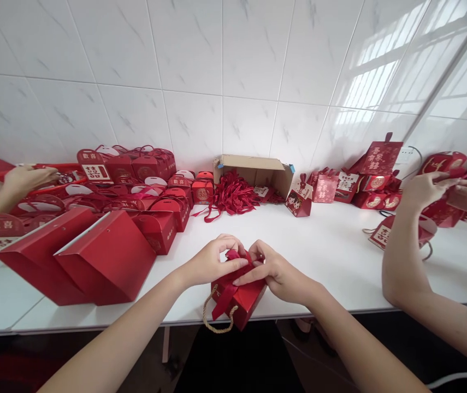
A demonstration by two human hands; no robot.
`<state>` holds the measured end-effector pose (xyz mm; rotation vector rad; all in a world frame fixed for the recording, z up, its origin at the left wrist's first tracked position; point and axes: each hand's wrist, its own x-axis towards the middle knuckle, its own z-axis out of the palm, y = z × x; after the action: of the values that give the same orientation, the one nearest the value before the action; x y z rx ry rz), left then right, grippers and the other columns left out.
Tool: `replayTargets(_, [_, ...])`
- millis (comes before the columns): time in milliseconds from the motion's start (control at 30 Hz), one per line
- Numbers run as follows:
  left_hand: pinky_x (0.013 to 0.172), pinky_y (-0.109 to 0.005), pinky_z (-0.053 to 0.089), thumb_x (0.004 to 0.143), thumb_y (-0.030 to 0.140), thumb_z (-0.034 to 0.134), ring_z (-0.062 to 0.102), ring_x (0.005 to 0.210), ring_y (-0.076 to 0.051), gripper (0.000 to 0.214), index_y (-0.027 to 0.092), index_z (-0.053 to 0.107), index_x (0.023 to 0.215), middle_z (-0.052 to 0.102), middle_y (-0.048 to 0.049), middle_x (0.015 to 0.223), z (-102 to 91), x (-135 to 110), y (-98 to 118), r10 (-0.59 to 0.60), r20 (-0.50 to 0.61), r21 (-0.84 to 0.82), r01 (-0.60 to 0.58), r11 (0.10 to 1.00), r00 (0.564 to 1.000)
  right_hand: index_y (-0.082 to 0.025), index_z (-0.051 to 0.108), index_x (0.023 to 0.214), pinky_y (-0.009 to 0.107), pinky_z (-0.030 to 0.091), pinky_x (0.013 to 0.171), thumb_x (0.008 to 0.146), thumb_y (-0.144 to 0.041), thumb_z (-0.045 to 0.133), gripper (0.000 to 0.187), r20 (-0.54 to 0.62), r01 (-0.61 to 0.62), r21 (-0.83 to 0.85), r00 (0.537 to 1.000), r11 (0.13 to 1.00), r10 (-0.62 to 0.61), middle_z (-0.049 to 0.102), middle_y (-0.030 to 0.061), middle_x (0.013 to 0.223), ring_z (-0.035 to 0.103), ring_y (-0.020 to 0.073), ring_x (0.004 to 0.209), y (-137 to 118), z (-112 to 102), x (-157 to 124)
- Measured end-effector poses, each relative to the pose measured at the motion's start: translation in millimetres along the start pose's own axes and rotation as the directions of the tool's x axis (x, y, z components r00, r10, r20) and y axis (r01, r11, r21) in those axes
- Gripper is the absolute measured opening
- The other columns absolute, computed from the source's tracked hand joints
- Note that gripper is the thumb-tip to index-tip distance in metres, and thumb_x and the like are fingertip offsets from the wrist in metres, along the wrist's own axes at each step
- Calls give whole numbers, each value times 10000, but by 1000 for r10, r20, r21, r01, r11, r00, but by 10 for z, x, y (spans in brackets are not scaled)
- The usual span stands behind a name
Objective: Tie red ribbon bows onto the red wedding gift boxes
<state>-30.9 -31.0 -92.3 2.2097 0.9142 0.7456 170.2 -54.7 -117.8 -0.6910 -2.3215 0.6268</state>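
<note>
A red gift box [246, 303] with a twisted rope handle [218, 329] sits at the table's front edge, below both my hands. Over its top runs a dark red ribbon [225, 298], one tail hanging down the near side. My left hand [222, 258] pinches the ribbon at the top of the box between thumb and fingers. From the other side, my right hand [266, 269] has its fingers closed on the same ribbon, close to the left fingertips. The exact form of the ribbon under the fingers is hidden.
Two large red boxes [108, 262] stand left, before rows of small gift boxes [163, 224]. Red ribbons [235, 194] spill from a cardboard box [253, 161] by the wall. Co-workers' hands [430, 191] work at right and another hand [28, 180] reaches in at left.
</note>
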Motion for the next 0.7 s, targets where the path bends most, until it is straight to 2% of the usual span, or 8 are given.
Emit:
replayTargets(133, [822,-312,447,765,251,603,579,869,-185,119,172,562,686,637,-41,867,44,-1,-10,-40,18,-159,42,986,999,-237,722,942,275,454,749,830,37,379,453,-61,25,48,998,999,-22,444,45,897,493,138,855,16,-18,-11])
replayTargets(267, [808,-313,455,745,246,633,598,854,-182,145,163,550,660,660,-54,896,66,-4,-14,-73,20,-255,76,964,997,-198,624,939,267,448,727,845,-34,476,240,-213,5,60,977,998,8,566,30,879,536,129,800,25,-24,-21])
replayTargets(333, [826,-314,451,743,249,643,601,879,-184,179,164,530,635,667,-59,910,80,-14,-13,-81,-1,-277,77,958,997,-202,595,918,266,448,720,830,-51,515,192,-266,-13,59,963,998,28,596,17,856,549,129,785,30,-22,-22])
replayTargets(533, [798,-310,450,744,258,648,606,883,-195,306,173,431,546,670,-55,846,122,-45,0,-90,-60,-321,66,945,994,-208,593,880,265,455,695,835,-105,536,126,-295,-26,51,955,998,40,617,16,831,560,131,757,48,-13,-15])
replayTargets(700, [838,-318,433,781,309,621,611,931,-209,232,156,587,609,682,-73,900,133,-46,21,-142,-75,-306,113,945,987,-204,593,873,265,461,692,833,-131,556,91,-298,-45,82,952,996,67,620,18,822,565,132,752,63,-2,-30])
